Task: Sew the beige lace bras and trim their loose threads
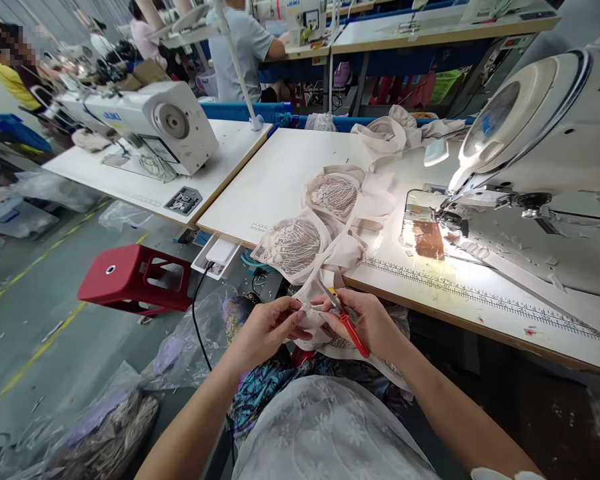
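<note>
A beige lace bra (325, 220) lies over the front edge of the white sewing table (280, 180), one end hanging down into my lap. My left hand (267, 327) pinches that hanging end of the fabric just below the table edge. My right hand (373, 323) holds small red-handled thread snips (347, 320), their blades pointing at the fabric between my two hands. Both hands are closed and nearly touch. The sewing machine (540, 127) stands on the table to the right, its lamp lighting the needle area (450, 217).
A second sewing machine (150, 123) sits on the neighbouring table at left. A red plastic stool (135, 277) stands on the floor, with plastic bags of fabric (105, 433) near it. More beige fabric (400, 130) is piled at the table's back. Other people work at the far benches.
</note>
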A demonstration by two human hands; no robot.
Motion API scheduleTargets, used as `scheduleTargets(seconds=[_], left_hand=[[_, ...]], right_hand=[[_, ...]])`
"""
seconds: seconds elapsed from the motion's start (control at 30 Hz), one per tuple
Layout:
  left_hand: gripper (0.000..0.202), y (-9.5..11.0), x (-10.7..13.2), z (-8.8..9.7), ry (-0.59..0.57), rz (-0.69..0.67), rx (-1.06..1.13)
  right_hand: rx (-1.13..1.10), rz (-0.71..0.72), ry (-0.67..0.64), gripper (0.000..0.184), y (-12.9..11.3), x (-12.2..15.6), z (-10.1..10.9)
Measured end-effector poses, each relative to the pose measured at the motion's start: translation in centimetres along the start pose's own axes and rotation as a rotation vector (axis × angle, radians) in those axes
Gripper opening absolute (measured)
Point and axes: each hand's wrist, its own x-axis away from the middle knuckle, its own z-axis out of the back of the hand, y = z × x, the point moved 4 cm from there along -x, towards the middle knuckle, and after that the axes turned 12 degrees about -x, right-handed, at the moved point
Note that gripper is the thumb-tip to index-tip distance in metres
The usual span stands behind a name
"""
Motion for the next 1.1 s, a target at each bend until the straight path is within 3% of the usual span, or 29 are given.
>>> scheduleTargets(seconds=[0.23,0.57,0.73,1.0,1.1], left_hand=[[0.040,-0.6,0.0,0.0,-0.011,0.010,0.057],[0.043,0.3,0.0,-0.1,0.089,-0.063,0.118],[0.049,-0.5,-0.2,-0.1,0.076,0.024,0.170],[0.048,-1.6,-0.6,-0.3,0.033,0.064,0.310],[0.046,-2.1,-0.6,-0.4,0.008,0.068,0.350]], right_hand=[[-0.121,-0.053,-0.025,0.016,-0.3,0.0,-0.2],[-0.138,-0.017,0.010,0.021,0.0,-0.1,-0.4],[-0.169,-0.057,0.026,0.022,0.4,0.1,-0.6],[-0.035,-0.092,-0.042,0.020,0.8,0.1,-0.3],[-0.005,-0.133,-0.123,0.023,0.6,0.0,-0.1]])
